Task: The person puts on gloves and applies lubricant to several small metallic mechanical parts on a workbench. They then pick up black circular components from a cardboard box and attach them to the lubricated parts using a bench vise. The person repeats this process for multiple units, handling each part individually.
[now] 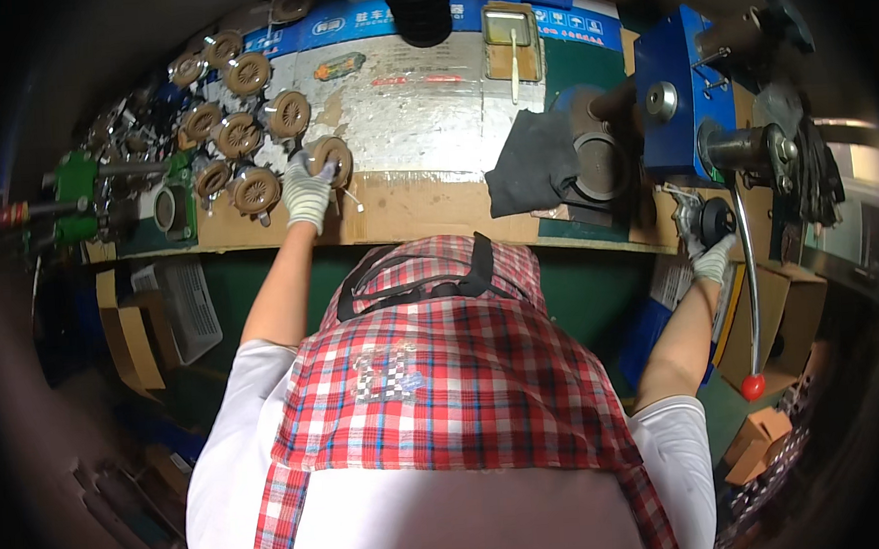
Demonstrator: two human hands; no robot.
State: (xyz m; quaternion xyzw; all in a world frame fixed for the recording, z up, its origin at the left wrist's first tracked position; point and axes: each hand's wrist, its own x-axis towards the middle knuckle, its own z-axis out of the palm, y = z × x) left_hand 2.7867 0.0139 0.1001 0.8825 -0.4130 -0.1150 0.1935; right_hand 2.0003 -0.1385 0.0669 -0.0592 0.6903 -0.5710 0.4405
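Observation:
My left hand [308,194], in a pale knit glove, is closed on the near edge of a brown round part [334,157] with a slotted, fan-like face. A thin white wire end sticks out beside that part. Several similar brown parts [256,190] lie to its left on the bench. Over at the right, my gloved right hand [714,260] is closed round a black round part [717,220] with a metal bracket [687,212] on its left side. The fingertips of this hand are partly hidden behind the part. Both arms are spread wide across the bench front.
A blue lever press [674,103] stands at the right, its long lever ending in a red knob [754,387]. Black cloth [531,160] lies beside it. Farther back are a shallow tray [530,66] with a brush and a black ring stack [416,12]. A green fixture [77,194] stands left.

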